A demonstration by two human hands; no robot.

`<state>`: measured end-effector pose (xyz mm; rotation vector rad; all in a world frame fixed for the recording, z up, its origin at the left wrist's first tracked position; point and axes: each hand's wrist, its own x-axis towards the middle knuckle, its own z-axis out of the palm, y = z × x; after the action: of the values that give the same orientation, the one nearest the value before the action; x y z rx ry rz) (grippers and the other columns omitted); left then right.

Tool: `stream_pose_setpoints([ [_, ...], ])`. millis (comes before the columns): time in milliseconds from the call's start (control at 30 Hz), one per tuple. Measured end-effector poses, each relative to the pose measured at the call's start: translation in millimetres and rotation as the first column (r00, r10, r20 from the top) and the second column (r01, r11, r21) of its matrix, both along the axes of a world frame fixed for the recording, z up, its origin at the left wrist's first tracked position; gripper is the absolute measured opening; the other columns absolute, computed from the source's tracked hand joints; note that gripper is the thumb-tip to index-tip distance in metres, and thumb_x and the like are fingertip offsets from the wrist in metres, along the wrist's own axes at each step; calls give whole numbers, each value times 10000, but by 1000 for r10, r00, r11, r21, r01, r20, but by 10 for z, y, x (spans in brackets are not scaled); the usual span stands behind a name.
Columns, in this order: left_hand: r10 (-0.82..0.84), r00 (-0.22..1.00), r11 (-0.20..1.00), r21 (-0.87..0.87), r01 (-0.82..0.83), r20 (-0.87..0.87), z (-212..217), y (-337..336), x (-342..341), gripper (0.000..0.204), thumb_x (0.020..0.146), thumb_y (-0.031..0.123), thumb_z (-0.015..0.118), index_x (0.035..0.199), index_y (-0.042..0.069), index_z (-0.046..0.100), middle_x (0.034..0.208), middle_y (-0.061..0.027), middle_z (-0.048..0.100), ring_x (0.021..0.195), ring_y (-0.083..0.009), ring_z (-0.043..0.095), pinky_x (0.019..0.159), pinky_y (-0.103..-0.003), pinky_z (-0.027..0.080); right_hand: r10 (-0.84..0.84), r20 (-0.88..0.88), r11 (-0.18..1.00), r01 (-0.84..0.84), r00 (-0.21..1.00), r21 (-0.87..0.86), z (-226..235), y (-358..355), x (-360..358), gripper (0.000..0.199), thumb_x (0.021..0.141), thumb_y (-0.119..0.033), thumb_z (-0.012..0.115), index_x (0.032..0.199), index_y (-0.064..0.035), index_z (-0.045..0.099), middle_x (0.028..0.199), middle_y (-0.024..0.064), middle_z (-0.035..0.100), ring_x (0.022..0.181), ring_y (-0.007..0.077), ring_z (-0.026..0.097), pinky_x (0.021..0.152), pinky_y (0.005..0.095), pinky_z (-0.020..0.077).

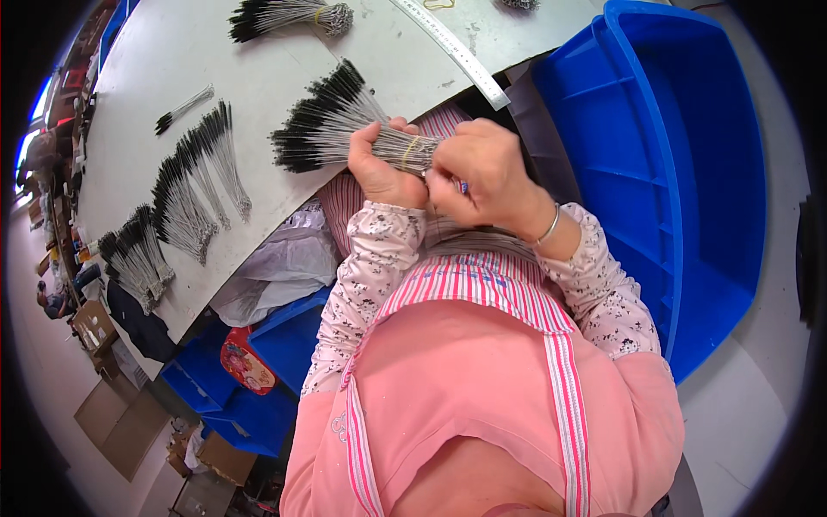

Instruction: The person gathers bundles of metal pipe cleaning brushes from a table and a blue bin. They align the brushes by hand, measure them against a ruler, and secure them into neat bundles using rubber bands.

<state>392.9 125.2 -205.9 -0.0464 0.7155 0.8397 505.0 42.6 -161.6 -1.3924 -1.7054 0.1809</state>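
My left hand is wrapped around a bundle of thin wire brushes, thumb on top. Their black bristle ends fan out toward the upper left over the table edge. A yellow rubber band circles the wire stems near their handle ends. Right against those ends is my right hand, its fingers curled closed. A small blue piece peeks out of that hand; what it belongs to is hidden.
The pale table bears more loose brushes at left, a banded bundle at the far edge, and a ruler. A large blue bin stands to the right. Blue crates and a plastic bag sit below the table.
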Motion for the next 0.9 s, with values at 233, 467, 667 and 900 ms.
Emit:
stream_pose_setpoints([
  [233,-97,991,995,46,93,87,2,94,-137,190,735,181,514,814,28,435,777,-80,494,735,-211,506,730,-384,421,-244,259,970,240,935,47,-127,-152,-4,116,672,-172,655,682,-111,557,560,16,502,551,196,478,518,315,371],
  [467,-8,995,997,69,15,-101,-114,-25,-86,212,730,231,513,807,41,460,747,-59,512,706,-210,509,713,-405,426,-325,89,765,317,942,-560,-151,-135,-139,86,675,-136,605,689,-51,592,633,129,602,605,311,597,560,424,483],
  [667,-43,993,995,90,53,-111,-219,-81,-47,196,731,232,505,798,49,483,747,-50,524,718,-203,522,705,-386,429,-364,155,735,386,918,-558,-349,-147,-165,88,675,-128,585,682,-43,608,634,173,605,623,342,610,562,442,484],
  [900,-29,990,994,105,44,-136,-234,-98,-52,211,732,231,504,829,47,472,773,-47,523,721,-192,518,736,-377,418,-552,-580,685,-71,598,-725,-574,-167,29,127,667,-104,647,745,-5,663,575,42,584,545,72,550,514,232,434],
])
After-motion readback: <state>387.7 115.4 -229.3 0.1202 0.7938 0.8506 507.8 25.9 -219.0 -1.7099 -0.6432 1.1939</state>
